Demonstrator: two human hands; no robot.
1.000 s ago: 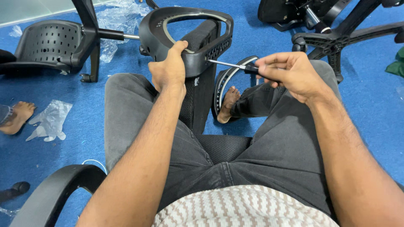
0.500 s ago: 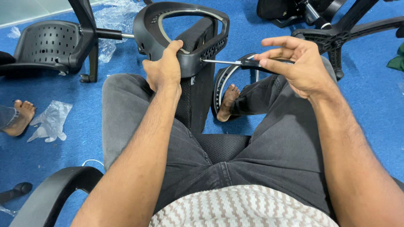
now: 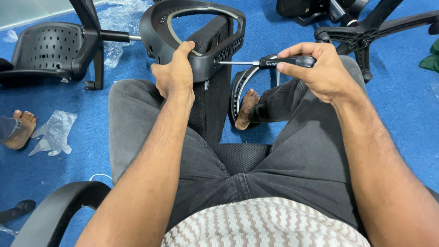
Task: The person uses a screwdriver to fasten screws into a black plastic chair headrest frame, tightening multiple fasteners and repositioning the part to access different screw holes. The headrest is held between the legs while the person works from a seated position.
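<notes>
A black plastic chair part (image 3: pixel 157 27), a loop-shaped frame with a mesh panel below it, stands upright between my knees. My left hand (image 3: pixel 174 73) grips its lower rim. My right hand (image 3: pixel 320 68) holds a black-handled screwdriver (image 3: pixel 288 61) level, its metal shaft pointing left with the tip against the right side of the frame. I sit on a black mesh chair seat (image 3: pixel 240 158), in grey trousers.
A black perforated chair seat (image 3: pixel 48 50) lies at the far left on the blue floor. A black star chair base (image 3: pixel 366 32) stands at top right. Clear plastic wrapping (image 3: pixel 55 132) and another person's bare foot (image 3: pixel 20 130) are at left. A black armrest (image 3: pixel 59 210) curves at bottom left.
My right hand has shifted its grip on the screwdriver handle, fingers turning it, while the tip stays at the frame. My left hand has kept its hold.
</notes>
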